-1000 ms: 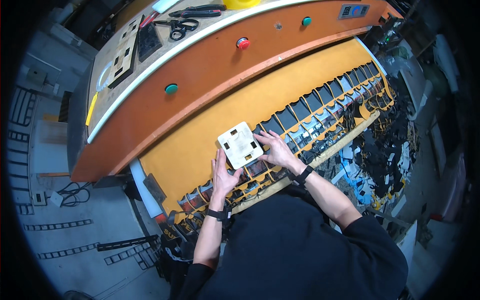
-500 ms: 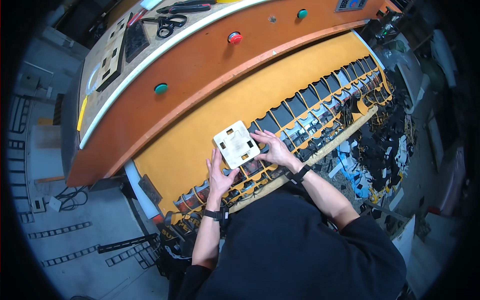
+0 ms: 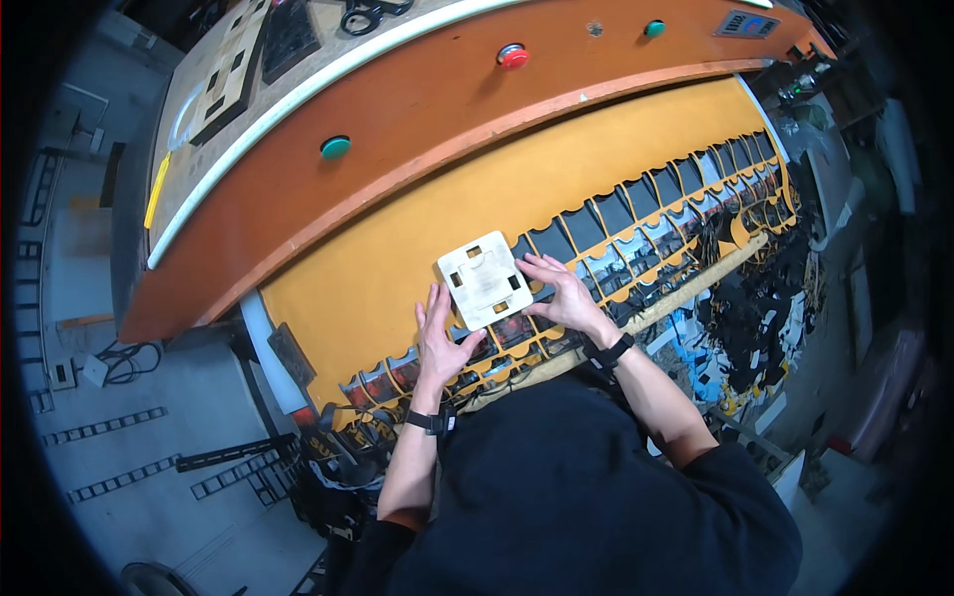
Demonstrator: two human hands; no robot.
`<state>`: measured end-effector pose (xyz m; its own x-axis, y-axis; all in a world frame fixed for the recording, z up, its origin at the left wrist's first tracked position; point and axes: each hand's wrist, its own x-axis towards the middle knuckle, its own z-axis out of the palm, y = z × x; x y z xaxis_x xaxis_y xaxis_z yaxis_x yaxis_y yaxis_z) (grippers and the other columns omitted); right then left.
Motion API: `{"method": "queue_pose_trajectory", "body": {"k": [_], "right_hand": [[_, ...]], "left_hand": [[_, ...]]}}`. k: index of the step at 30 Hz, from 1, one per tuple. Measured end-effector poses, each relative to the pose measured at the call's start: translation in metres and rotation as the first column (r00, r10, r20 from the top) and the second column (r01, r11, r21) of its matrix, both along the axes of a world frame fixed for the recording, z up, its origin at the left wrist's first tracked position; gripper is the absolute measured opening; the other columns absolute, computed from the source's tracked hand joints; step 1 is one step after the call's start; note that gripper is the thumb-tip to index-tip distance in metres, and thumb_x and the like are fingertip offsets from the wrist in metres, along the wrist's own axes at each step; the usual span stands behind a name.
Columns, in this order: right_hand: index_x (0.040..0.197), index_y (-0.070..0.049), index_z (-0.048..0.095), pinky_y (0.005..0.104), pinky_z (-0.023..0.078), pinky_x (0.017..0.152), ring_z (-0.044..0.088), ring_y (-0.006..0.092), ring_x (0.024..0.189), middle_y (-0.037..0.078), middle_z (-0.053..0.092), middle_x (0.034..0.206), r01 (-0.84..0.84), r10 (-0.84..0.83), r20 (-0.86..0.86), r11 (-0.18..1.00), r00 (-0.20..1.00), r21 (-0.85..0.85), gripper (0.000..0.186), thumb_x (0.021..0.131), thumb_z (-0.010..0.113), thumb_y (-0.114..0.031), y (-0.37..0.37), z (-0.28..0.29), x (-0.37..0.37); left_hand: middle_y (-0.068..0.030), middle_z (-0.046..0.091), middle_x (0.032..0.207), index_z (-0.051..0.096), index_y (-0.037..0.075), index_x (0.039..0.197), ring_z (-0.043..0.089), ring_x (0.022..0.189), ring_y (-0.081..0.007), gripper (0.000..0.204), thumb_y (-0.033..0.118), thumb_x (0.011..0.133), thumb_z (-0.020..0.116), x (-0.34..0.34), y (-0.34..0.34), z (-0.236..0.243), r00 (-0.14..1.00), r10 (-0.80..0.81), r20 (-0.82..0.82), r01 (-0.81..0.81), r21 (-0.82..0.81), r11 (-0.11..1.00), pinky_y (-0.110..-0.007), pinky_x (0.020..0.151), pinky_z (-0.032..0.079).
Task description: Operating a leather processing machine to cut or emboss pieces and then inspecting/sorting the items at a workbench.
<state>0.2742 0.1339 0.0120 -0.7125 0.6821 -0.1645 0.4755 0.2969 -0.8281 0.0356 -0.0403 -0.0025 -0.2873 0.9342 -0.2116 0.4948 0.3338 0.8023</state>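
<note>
While the white plate lies on the yellow sheet, the left hand at 7 o'clock and right hand at 3 o'clock, fingers spread, touch its edges; uncut sheet extends toward 11 o'clock to the orange beam.

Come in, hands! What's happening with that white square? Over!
Left hand open, right hand open, at opposite sides of white square plate. Plate overlaps cut edge of yellow sheet. Nothing seen between hands and plate.

Yellow lettering on blk material, metal plate on orange beam (print too sm.)
</note>
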Motion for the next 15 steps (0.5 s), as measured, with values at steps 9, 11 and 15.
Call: {"method": "queue_pose_trajectory", "body": {"k": [9,11,15], "right_hand": [[0.154,-0.009,0.063,0.0475,0.036,0.132,0.054,0.0315,0.151,0.017,0.065,0.154,-0.002,0.003,0.016,0.998,1.000,-0.060,0.091,0.070,0.099,-0.011,0.0042,-0.0029,-0.0016],[0.154,-0.009,0.063,0.0470,0.036,0.132,0.053,0.0319,0.152,0.017,0.064,0.156,0.004,-0.002,0.017,0.996,1.000,-0.089,0.092,0.070,0.099,-0.010,0.0043,-0.0019,-0.0015],[0.155,-0.010,0.062,0.0467,0.036,0.132,0.052,0.0318,0.153,0.017,0.062,0.157,0.012,-0.006,0.071,0.996,0.997,-0.093,0.093,0.070,0.099,-0.010,0.0050,-0.0017,-0.0016]], "left_hand": [[-0.0272,0.045,0.169,0.036,0.001,0.170,0.028,0.166,-0.0354,0.112,0.031,0.079,0.096,-0.0005,0.0011,0.0009,1.000,0.002,-0.024,-0.002,-0.010,1.000,-0.062,0.135,0.006],[-0.0282,0.044,0.169,0.035,0.002,0.170,0.028,0.167,-0.0356,0.113,0.035,0.081,0.094,0.0003,-0.0005,-0.0016,0.998,-0.028,-0.049,0.028,0.005,1.000,-0.062,0.135,0.005],[-0.0254,0.043,0.171,0.035,0.001,0.170,0.025,0.168,-0.0342,0.113,0.033,0.080,0.095,0.0003,-0.0005,-0.0046,1.000,-0.009,-0.021,0.009,0.006,1.000,-0.061,0.135,0.004]]}}
